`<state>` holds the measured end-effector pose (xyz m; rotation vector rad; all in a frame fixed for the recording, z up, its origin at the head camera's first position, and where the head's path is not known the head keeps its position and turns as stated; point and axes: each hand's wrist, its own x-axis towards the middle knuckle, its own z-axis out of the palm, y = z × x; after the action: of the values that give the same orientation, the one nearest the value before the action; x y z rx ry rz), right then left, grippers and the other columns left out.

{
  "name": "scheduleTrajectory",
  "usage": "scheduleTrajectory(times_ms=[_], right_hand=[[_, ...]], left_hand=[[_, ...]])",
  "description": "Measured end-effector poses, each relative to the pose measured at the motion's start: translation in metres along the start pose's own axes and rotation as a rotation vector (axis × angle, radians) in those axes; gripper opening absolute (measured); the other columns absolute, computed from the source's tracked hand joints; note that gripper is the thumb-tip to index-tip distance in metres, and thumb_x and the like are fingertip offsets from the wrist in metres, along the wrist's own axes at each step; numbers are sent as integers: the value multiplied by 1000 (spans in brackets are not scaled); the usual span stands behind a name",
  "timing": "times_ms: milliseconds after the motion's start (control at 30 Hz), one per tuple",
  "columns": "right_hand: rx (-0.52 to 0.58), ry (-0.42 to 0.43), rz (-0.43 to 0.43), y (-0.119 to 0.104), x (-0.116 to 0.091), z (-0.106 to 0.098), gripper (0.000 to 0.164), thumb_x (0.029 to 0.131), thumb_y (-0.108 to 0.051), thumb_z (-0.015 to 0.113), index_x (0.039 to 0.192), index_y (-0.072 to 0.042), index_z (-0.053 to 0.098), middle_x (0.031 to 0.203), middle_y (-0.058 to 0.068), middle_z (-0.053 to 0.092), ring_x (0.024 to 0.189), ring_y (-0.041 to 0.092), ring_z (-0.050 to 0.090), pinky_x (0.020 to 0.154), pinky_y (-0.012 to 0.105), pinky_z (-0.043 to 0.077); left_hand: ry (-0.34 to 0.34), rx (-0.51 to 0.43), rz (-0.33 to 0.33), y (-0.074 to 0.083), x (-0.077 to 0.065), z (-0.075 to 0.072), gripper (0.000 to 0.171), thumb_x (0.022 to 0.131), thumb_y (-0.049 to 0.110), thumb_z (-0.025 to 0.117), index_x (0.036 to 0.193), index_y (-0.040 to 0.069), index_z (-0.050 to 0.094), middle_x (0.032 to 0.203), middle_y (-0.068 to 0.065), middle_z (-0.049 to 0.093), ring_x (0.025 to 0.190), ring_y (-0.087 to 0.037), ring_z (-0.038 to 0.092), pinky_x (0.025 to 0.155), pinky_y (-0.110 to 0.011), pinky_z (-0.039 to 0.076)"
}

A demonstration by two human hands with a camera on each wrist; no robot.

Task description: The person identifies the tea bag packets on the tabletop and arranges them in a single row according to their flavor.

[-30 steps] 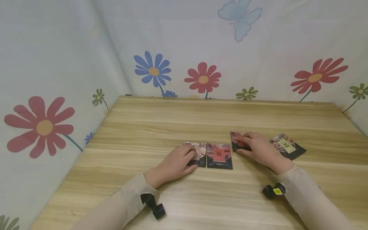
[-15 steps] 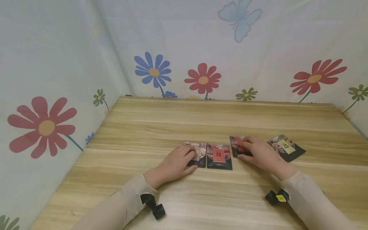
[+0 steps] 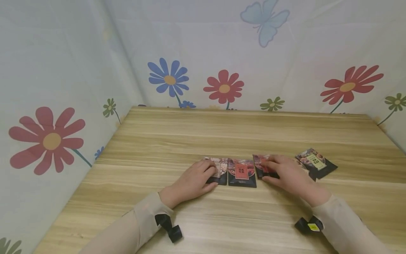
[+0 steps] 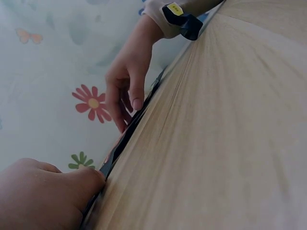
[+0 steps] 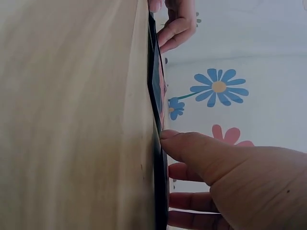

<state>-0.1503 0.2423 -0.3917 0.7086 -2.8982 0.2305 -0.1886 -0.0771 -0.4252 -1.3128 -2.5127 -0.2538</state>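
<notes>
My left hand (image 3: pixel 188 181) rests on a flat black food packet (image 3: pixel 224 171) with a pale label, covering its left part. Right beside it lies a red-label packet (image 3: pixel 242 173), face up. The right hand (image 3: pixel 293 178) has its fingers laid out on a dark red packet (image 3: pixel 259 165), whose left edge sits right at the red-label one. Its thumb touches that packet's near edge in the right wrist view. Part of another packet (image 3: pixel 313 173) shows from behind the right hand; the rest is hidden. A packet with a yellow-green label (image 3: pixel 317 162) lies tilted farther right.
All packets lie on a wood-grain table (image 3: pixel 203 134). A white curtain (image 3: pixel 203 42) printed with flowers and a butterfly stands behind and at both sides. Each wrist wears a black strap mount, such as the right mount (image 3: pixel 307 225).
The right hand has slid its dark red packet toward me, bringing it about level with the row. A strip of another packet now shows behind that hand. My left hand has stayed put.
</notes>
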Motion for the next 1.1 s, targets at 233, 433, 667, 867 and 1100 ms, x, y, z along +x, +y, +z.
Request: scheduleTrajectory(times_ms=[233,433,667,867,1100], right_hand=[[12,25,-26,-4,-4,-1,46,83,-30,74,121,-4,65,111,14,64,101,32,61,88,52,50],[21,9,-19,-7,-6,-1,47,84,-31,73,122,-4,65,110,12,64,100,30,61,87,50,51],[3,11,-17,-12,-10,-4,47,83,-32,73,121,-4,65,110,13,64,100,31,62,88,50,51],[-21,31,-28,-13,-12,-2,47,82,-33,73,119,-5,66,108,12,64,99,30,62,88,49,52],[-26,28,-26,-15,-14,-3,46,82,-33,73,118,-4,67,106,11,64,98,28,62,87,47,52]], left_hand=[[5,0,3,0,0,-1,33,90,37,63,110,11,62,115,-5,59,109,-20,56,101,-34,46],[7,-2,3,1,0,-1,33,89,37,63,110,11,62,115,-5,59,109,-20,56,101,-34,46],[-4,2,-6,1,0,0,33,90,38,62,110,11,62,116,-5,59,109,-20,56,102,-34,46],[-9,1,-11,0,0,0,34,90,38,62,111,12,62,116,-5,59,110,-20,56,103,-34,45],[-9,-1,-12,0,0,0,33,90,38,62,110,12,62,116,-4,59,110,-20,56,103,-34,45]])
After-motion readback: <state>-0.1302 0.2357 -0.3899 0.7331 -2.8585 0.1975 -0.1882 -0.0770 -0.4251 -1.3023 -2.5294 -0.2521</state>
